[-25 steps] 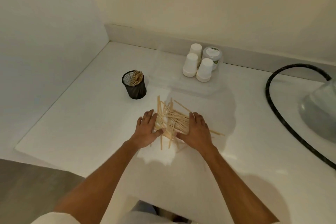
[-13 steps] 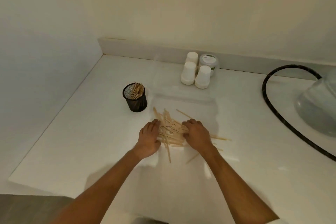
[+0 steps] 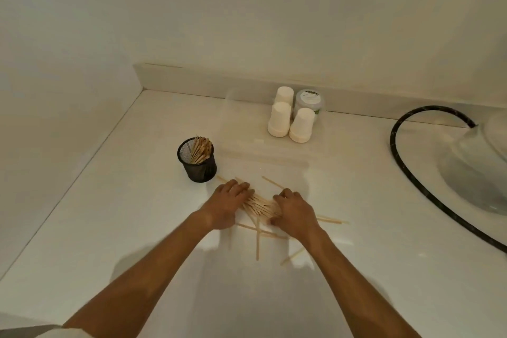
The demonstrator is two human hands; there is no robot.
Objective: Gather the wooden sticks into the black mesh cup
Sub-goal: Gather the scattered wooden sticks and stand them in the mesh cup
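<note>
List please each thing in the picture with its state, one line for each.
black mesh cup: upright, part-filled with sticks
bunched sticks: pressed together between both hands
stray sticks: lying loose on the counter
left hand: on the bunch
right hand: curled on the bunch
white cups: upside down

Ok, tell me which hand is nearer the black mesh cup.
Left. The left hand lies just in front of the black mesh cup, slightly to its right; the right hand is further right, across the bunched wooden sticks.

cup left-behind sticks | paper cups behind — seemingly touching
</note>
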